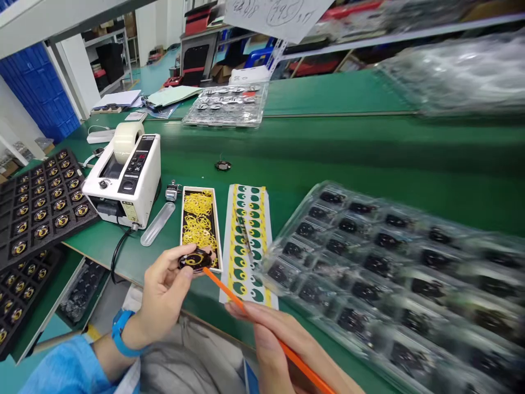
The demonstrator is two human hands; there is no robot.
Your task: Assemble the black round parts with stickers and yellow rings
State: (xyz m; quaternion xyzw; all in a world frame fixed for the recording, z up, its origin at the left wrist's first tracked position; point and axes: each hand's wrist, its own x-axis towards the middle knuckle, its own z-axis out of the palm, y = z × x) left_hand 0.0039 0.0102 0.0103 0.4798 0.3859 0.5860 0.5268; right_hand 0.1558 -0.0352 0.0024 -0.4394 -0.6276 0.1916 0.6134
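My left hand [168, 290] pinches a round black part [196, 260] with a yellow ring on its face, above the near end of a white box [219, 241] of yellow rings [198, 219]. Between the thumb and fingers of my right hand [283, 345] is a thin orange stick [229, 294]; its tip meets or nearly meets the lower right edge of the black part. A sheet of green and yellow stickers [248, 241] lies just right of the box, with dark tweezers [246, 235] on it.
A white tape dispenser [141, 186] stands at the left, beside black foam trays [45, 200] of round parts. Clear plastic trays [369, 262] of black parts cover the right side. A small metal counter [173, 190] and a clear tube [158, 224] lie near the box.
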